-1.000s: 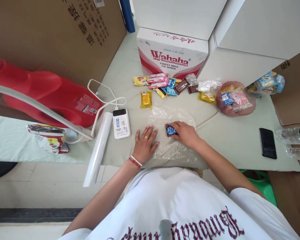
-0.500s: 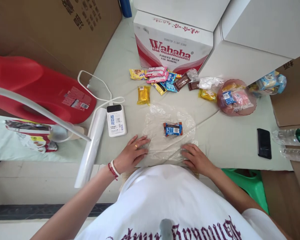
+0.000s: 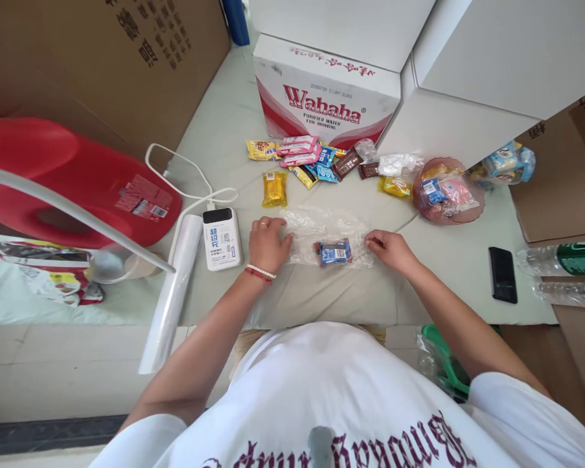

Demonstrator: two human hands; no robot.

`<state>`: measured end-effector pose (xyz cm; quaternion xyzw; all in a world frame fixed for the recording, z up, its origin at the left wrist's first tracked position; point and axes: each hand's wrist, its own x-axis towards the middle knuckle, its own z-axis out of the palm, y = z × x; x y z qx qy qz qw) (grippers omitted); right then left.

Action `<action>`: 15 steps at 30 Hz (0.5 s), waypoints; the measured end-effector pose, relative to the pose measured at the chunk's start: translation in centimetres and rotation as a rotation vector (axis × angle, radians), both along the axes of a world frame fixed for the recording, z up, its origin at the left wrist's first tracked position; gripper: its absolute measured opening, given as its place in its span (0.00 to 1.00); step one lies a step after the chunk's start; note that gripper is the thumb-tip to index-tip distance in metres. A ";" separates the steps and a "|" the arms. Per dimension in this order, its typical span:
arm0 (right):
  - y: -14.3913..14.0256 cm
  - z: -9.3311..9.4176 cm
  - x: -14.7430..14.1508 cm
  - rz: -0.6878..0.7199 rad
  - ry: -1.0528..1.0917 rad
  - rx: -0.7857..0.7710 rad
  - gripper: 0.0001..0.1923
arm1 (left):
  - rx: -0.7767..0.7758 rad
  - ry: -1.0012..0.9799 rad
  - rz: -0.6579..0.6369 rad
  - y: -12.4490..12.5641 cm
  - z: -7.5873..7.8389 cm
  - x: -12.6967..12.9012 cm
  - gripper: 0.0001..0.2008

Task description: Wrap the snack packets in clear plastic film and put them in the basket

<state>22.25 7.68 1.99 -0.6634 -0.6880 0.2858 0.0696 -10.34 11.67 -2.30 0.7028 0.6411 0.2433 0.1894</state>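
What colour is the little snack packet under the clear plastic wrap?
Blue, with a red edge and a white label; the snack packet shows in the head view, lying under the clear plastic wrap.

Light: bright, even daylight, we see only soft shadows under the hands.
Glare: white boxes nearly blown out.
Distortion: wide-angle bending at our edges.
Focus: sharp centre, shirt slightly soft.
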 end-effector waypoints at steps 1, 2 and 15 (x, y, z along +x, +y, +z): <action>0.6 0.2 -0.1 0.011 -0.082 0.004 0.15 | 0.038 0.016 0.039 -0.2 0.1 0.3 0.15; 1.3 0.5 -0.2 0.020 -0.157 0.034 0.17 | 0.087 0.021 0.071 -0.6 0.5 0.6 0.16; 10.9 -1.0 -8.5 0.254 -0.280 0.026 0.17 | -0.046 0.202 -0.493 -6.7 2.7 6.8 0.24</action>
